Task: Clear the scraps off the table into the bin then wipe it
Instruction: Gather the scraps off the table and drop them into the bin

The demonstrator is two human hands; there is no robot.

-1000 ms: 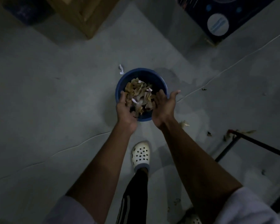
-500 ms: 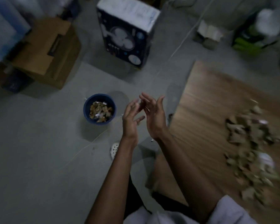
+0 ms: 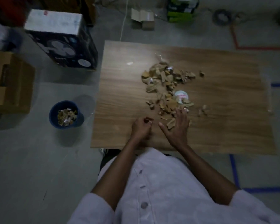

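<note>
- The wooden worktop [image 3: 225,126] fills the centre and right of the frame, with a person in a pale buttoned shirt [image 3: 152,191] at its lower edge.
- A pile of brown scraps [image 3: 165,81] runs from the worktop's upper middle down toward the 2 hands, with a few white paper bits mixed in.
- A round white lid [image 3: 181,95] lies among the scraps, partly covered by them.
- The left hand [image 3: 141,128] sits near the worktop's lower edge, fingers curled, their tips pinching a small brown scrap [image 3: 147,119].
- The right hand [image 3: 176,126], just right of it, has its fingers spread flat over the lowest scraps of the pile.
- The blue bin [image 3: 54,115] stands on the grey floor at centre left, near the worktop's left edge, and holds scraps.
- A dark fan box [image 3: 63,44] stands at upper left; a cardboard box [image 3: 10,81] sits at the left edge.
- Blue tape [image 3: 234,172] marks the floor at lower right.
</note>
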